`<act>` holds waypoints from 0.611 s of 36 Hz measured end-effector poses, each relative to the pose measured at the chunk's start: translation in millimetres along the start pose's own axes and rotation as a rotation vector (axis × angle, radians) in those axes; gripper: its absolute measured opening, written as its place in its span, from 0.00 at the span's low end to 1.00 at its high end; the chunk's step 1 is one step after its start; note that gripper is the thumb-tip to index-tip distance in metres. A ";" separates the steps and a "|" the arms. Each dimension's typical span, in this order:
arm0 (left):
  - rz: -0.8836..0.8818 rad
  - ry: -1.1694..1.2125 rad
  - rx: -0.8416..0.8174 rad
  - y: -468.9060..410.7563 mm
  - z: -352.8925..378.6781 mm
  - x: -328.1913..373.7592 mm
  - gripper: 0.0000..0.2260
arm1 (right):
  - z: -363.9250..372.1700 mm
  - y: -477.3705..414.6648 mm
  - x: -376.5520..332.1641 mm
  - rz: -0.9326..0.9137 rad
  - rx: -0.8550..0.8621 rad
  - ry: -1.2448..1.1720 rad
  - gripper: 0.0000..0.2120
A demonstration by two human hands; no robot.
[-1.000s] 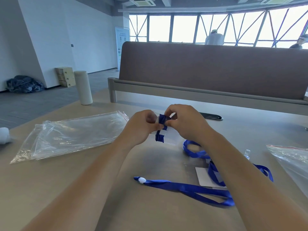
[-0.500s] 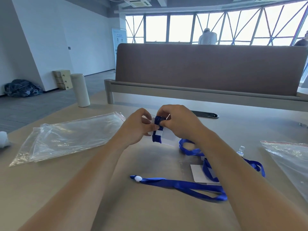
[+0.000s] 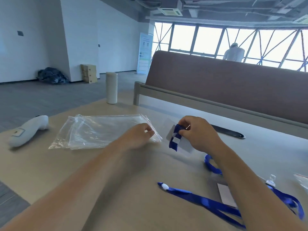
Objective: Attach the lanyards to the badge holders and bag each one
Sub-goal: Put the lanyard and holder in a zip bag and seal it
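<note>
while right hand (image 3: 199, 135) grips badge holder (image 3: 185, 145), left hand (image 3: 141, 136) pinches bag (image 3: 103, 130) edge.

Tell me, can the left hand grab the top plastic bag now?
Probably yes. The left hand sits right at the zip edge of the clear bag, with nothing between them.

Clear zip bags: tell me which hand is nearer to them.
Left. The left hand is at the zip edge of the clear zip bags; the right hand is off to their right, holding the badge holder wrapped in blue lanyard.
</note>
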State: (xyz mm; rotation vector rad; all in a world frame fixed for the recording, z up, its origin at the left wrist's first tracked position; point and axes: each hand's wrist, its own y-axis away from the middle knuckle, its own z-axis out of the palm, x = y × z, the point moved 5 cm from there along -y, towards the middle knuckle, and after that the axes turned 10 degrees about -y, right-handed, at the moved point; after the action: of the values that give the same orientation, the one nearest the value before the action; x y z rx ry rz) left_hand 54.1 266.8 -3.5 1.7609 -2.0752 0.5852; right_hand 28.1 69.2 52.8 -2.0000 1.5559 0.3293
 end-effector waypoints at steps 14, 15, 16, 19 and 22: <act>0.062 -0.153 0.003 12.3 -8.9 -3.0 0.07 | 12.8 -12.7 -3.8 0.044 -0.023 0.104 0.07; 0.059 -0.160 0.008 12.3 -8.4 -3.5 0.08 | 12.6 -11.8 -3.4 0.048 -0.027 0.107 0.07; 0.050 -0.177 -0.003 12.4 -6.6 -4.5 0.09 | 12.8 -10.8 -3.0 0.051 -0.034 0.111 0.08; 0.029 -0.239 -0.097 14.1 5.1 -7.9 0.14 | 13.8 -8.3 -1.9 0.059 -0.053 0.127 0.08; 0.040 -0.269 -0.120 17.7 10.7 -5.3 0.15 | 13.1 -6.4 -0.6 0.058 -0.060 0.130 0.08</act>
State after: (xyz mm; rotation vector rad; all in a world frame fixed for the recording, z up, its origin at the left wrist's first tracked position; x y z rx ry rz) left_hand 37.5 268.1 -16.8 1.8160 -2.2738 0.2374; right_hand 36.0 78.2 44.4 -2.0604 1.7054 0.2763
